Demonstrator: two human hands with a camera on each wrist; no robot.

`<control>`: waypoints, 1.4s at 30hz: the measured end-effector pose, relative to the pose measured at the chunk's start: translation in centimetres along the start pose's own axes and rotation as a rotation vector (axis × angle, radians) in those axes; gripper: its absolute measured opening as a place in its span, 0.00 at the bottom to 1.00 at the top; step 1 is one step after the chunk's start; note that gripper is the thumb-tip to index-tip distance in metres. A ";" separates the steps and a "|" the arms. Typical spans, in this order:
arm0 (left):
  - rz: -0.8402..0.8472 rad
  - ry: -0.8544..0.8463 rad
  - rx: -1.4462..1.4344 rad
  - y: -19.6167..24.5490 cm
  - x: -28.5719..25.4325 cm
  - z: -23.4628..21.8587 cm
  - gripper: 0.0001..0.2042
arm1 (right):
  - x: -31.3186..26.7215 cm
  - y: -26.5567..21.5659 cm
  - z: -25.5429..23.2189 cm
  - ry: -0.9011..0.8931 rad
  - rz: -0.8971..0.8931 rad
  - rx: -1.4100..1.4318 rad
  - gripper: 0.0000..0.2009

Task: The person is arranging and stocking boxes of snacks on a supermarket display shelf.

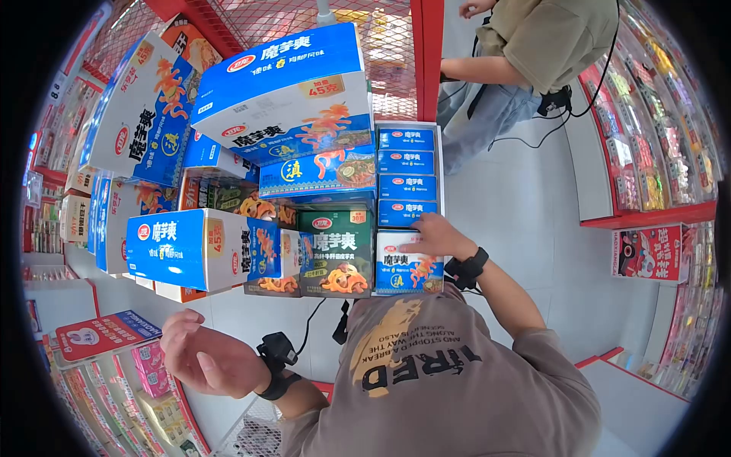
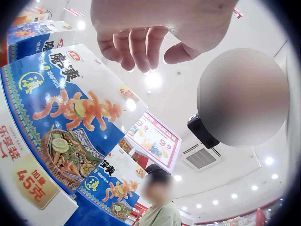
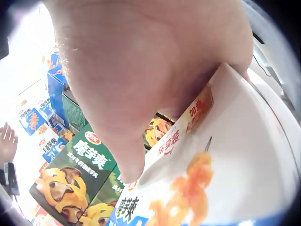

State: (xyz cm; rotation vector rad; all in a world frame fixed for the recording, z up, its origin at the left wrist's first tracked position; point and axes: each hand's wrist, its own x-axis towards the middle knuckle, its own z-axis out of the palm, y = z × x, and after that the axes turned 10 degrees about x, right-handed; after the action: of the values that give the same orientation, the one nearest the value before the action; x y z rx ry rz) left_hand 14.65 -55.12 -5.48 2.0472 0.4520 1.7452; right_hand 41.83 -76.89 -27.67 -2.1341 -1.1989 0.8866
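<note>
My right hand (image 1: 442, 238) grips the top of a white-and-blue snack box (image 1: 411, 273) at the front right of the display. In the right wrist view its thumb lies on the front face of the box (image 3: 235, 136), while the other fingers are hidden behind the top edge. Directly behind stands a row of blue boxes (image 1: 407, 164) in a white carton. A dark green snack box (image 1: 335, 251) is just left of the gripped one. My left hand (image 1: 209, 354) hovers in front of the display, fingers loosely bent and holding nothing; a blue-and-white box (image 2: 75, 113) is near it.
Large blue-and-white boxes (image 1: 282, 84) are piled high at the back left. Red mesh racking (image 1: 388, 53) rises behind them. Another person (image 1: 525, 68) stands beyond the rack. Stocked shelves (image 1: 651, 107) line the right side, with a low shelf (image 1: 122, 381) at lower left.
</note>
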 end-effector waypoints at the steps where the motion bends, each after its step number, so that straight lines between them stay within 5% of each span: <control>1: 0.006 -0.015 -0.015 -0.1 -0.1 -0.2 0.16 | -0.1 0.0 0.0 -0.029 -0.002 -0.013 0.37; 5: 0.014 -0.048 -0.057 -0.2 -0.4 -0.5 0.16 | -0.8 0.8 0.2 0.007 -0.051 -0.010 0.43; 11: 0.010 -0.065 -0.029 0.3 -0.3 0.3 0.13 | -2.5 -1.2 -3.3 -0.130 0.009 0.380 0.37; 15: 0.003 -0.057 0.013 0.7 0.2 0.5 0.12 | -5.3 -5.5 -7.2 0.052 -0.039 0.371 0.32; 22: 0.040 -0.057 0.013 0.9 0.7 0.4 0.16 | -12.2 -14.7 -17.9 0.400 -0.442 0.206 0.29; 25: 0.076 -0.302 -0.156 2.2 0.5 0.9 0.22 | -13.1 -16.6 -18.2 0.489 -0.621 0.224 0.26; 27: 0.109 -0.550 -0.291 3.6 0.6 2.0 0.35 | -12.8 -18.1 -17.3 0.498 -0.741 0.228 0.26; 29: 0.120 -0.700 -0.316 6.0 0.9 4.3 0.47 | -11.7 -19.3 -16.9 0.354 -0.858 0.252 0.22; 31: 0.177 -0.928 -0.300 5.5 0.6 4.8 0.50 | -10.5 -20.0 -16.3 0.190 -0.931 0.216 0.20; 32: 0.038 -1.065 -0.344 5.3 0.7 4.4 0.48 | -9.8 -20.2 -16.0 0.119 -0.903 0.207 0.21; 36: -0.132 -1.135 -0.027 3.4 -1.0 2.4 0.37 | -7.1 -19.7 -13.0 0.087 -0.885 0.194 0.26; 42: -0.214 -1.073 0.235 1.3 -4.6 -0.1 0.35 | -3.7 -19.6 -8.6 0.029 -0.953 0.043 0.23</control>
State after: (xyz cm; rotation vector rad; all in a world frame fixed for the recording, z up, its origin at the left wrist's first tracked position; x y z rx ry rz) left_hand 13.73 -58.51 -8.78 2.5960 0.4856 0.3226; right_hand 36.52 -72.13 -7.18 -1.2526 -1.8800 0.4229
